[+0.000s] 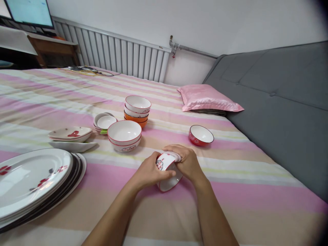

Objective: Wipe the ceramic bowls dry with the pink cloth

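My left hand [151,171] grips a white bowl [168,184] with a red rim and a dark floral pattern on its outside. The bowl is tilted on its side just over the bedspread. My right hand [189,163] presses a pale folded cloth [174,155] against the bowl's outer side, its fingers curled around it. To the left of my hands sit two nested white bowls [124,133] with red rims. A red bowl [201,135] with a white inside stands alone to the right.
Behind are stacked white and orange bowls [136,118] and small dishes [106,122]. Leaf-shaped dishes [70,134] and a stack of plates [33,177] lie left on the striped bedspread [164,218]. A pink pillow [208,97] rests by the grey headboard [276,78]; cables [92,71] lie at the far edge.
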Action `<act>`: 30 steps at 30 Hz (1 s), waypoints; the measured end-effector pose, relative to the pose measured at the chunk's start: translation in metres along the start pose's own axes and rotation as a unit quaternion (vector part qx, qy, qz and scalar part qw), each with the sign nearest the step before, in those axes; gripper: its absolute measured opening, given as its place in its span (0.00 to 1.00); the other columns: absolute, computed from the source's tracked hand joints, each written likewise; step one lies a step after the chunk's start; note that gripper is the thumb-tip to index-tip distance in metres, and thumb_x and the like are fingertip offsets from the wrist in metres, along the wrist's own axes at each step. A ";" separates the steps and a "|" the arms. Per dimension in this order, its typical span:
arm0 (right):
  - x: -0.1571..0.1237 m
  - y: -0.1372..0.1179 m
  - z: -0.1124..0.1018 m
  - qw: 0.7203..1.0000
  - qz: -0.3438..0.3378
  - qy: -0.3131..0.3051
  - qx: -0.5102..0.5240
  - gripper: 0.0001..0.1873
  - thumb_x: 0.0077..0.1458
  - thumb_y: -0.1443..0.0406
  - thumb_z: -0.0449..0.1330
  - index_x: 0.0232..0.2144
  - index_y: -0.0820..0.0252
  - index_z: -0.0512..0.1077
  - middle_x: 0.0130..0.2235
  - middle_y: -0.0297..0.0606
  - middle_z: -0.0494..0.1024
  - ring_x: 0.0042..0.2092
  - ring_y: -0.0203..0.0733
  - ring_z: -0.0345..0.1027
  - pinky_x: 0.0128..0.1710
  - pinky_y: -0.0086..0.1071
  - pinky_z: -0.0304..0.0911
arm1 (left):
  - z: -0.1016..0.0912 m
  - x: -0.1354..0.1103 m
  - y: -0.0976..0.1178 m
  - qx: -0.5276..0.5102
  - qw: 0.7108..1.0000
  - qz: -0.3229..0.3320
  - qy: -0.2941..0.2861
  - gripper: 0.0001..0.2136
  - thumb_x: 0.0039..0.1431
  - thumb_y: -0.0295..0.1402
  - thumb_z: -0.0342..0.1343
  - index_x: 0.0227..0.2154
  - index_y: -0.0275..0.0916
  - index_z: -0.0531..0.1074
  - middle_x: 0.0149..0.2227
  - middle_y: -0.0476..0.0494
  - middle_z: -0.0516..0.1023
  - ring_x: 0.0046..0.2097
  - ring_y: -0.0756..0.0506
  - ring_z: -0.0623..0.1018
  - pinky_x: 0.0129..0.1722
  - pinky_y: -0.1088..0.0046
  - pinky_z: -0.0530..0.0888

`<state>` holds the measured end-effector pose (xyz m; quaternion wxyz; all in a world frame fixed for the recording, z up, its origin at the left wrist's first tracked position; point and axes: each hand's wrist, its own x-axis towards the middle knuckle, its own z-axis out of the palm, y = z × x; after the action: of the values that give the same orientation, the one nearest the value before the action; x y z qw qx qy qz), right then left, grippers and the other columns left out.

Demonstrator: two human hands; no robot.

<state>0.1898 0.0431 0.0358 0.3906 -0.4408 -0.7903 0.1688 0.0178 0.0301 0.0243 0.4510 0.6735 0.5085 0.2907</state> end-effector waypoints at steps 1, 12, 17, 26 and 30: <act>0.000 0.002 0.000 1.000 0.007 0.002 0.011 0.26 0.40 0.77 0.53 0.39 0.50 0.78 0.42 0.32 0.80 0.44 0.42 0.74 0.45 0.34 0.67 | -0.001 0.000 0.000 0.001 1.000 -0.008 -0.003 0.29 0.40 0.46 0.65 0.44 0.35 0.67 0.40 0.42 0.75 0.39 0.41 0.74 0.32 0.70 0.68; -0.001 0.029 0.007 0.977 0.123 -0.002 0.175 0.24 0.40 0.74 0.54 0.41 0.56 0.77 0.45 0.38 0.80 0.46 0.45 0.74 0.43 0.35 0.68 | -0.002 0.002 -0.001 -0.002 0.999 -0.050 0.001 0.23 0.42 0.44 0.63 0.39 0.38 0.67 0.36 0.46 0.74 0.37 0.42 0.74 0.31 0.71 0.68; -0.003 0.043 0.010 0.968 0.148 -0.015 0.201 0.25 0.40 0.74 0.56 0.42 0.57 0.76 0.45 0.38 0.79 0.44 0.45 0.74 0.41 0.34 0.69 | -0.001 0.002 0.000 -0.002 0.998 -0.056 0.009 0.21 0.43 0.44 0.62 0.38 0.37 0.66 0.35 0.45 0.73 0.37 0.41 0.74 0.32 0.70 0.68; -0.003 0.021 -0.005 0.997 0.048 0.030 0.056 0.27 0.41 0.75 0.53 0.44 0.54 0.76 0.47 0.35 0.79 0.48 0.44 0.73 0.48 0.35 0.67 | -0.001 0.000 0.000 -0.029 0.999 0.025 0.014 0.29 0.41 0.44 0.65 0.44 0.36 0.64 0.40 0.42 0.73 0.40 0.41 0.74 0.35 0.69 0.69; -0.002 0.000 -0.006 0.995 -0.059 0.061 -0.051 0.26 0.44 0.75 0.54 0.45 0.54 0.75 0.47 0.36 0.79 0.50 0.43 0.71 0.49 0.35 0.66 | 0.000 -0.001 0.004 -0.096 0.990 0.099 0.015 0.34 0.42 0.42 0.66 0.51 0.36 0.61 0.46 0.40 0.72 0.44 0.41 0.74 0.40 0.68 0.71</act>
<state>0.1950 0.0406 0.0392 0.4245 -0.4221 -0.7973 0.0773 0.0191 0.0284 0.0276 0.4743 0.6700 0.4157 0.3916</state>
